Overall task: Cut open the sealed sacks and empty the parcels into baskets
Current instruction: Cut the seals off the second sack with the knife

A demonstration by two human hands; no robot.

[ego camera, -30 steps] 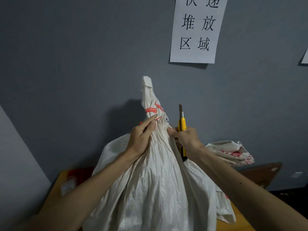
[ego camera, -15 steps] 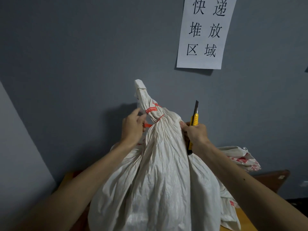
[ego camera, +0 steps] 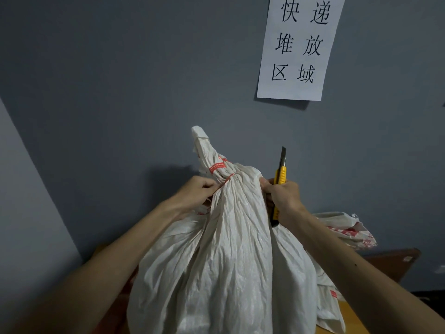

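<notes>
- The white woven sack point(ego camera: 228, 249) stands upright at the centre of my view and fills the lower middle of the frame. Its base is below the frame edge.
- The neck of the sack is gathered and bound by a red tie point(ego camera: 218, 168). A twisted tail of cloth stands up above the tie and leans slightly left.
- Left hand point(ego camera: 196, 192): fingers curled, pinching the gathered cloth just below the red tie on the left side of the neck.
- Right hand point(ego camera: 284, 196): clenched round the yellow utility knife point(ego camera: 281, 174), at the right side of the neck and touching the cloth there.
- The knife blade is extended and points upward, clear of the sack. I cannot tell how much of the blade is out.
- A second sack point(ego camera: 346, 232), white with red print, lies crumpled behind the right forearm, just beside the main one.
- Both rest on an orange-brown table point(ego camera: 351, 319), which I see only at the lower right.
- A paper sign point(ego camera: 298, 47) with six black characters hangs on the grey wall point(ego camera: 120, 92), upper right.
</notes>
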